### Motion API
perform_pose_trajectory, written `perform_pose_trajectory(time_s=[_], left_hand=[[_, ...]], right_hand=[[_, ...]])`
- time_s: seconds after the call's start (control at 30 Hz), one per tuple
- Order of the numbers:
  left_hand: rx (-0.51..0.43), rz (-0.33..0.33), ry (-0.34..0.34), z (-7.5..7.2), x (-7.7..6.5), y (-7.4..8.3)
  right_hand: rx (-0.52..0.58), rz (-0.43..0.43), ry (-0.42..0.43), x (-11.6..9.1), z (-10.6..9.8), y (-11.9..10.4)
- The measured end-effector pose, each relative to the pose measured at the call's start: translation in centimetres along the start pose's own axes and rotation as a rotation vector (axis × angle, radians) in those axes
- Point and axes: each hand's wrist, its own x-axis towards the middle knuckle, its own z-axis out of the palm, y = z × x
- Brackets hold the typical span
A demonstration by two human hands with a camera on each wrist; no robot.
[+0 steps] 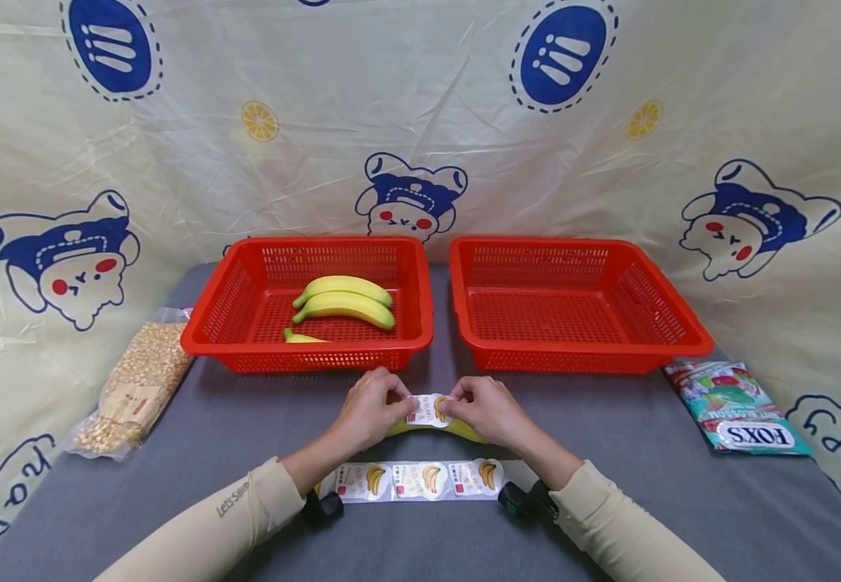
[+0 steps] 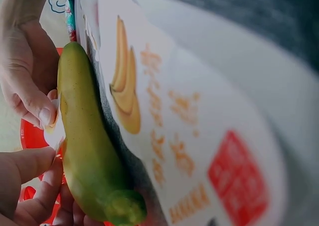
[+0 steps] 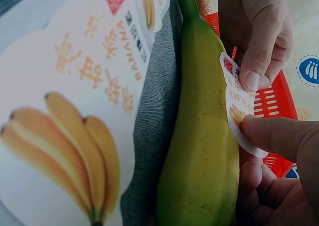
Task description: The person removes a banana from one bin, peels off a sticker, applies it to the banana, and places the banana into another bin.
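Observation:
A white banana sticker (image 1: 428,410) spans the gap between both hands, over a single banana (image 3: 202,121) lying crosswise on the table. The left hand (image 1: 377,406) pinches the sticker's left end between thumb and fingers. At its right end the right hand (image 1: 492,414) pinches it the same way. In the right wrist view the sticker lies along the banana's side, with thumbs on its face. Nearer the person, a strip of banana stickers (image 1: 420,482) lies flat below the wrists. Most of the banana's ends are covered by the hands in the head view.
A red basket (image 1: 304,361) at the back left holds several bananas (image 1: 344,307). Another red basket (image 1: 588,356) stands at the back right. A bag of pale kernels (image 1: 137,384) lies far left, a green FOX'S bag (image 1: 741,408) far right. A printed curtain hangs behind.

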Motion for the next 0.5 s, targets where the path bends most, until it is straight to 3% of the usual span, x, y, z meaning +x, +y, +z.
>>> perform_pose_trajectory(time_s=[0.27, 0.5], left_hand=[[0.059, 0.064, 0.034, 0.20, -0.04, -0.14], [0.121, 0.112, 0.072, 0.51, -0.10, -0.22]], right_hand=[[-0.045, -0.056, 0.019, -0.13, 0.15, 0.16], [-0.106, -0.122, 0.097, -0.47, 0.57, 0.15]])
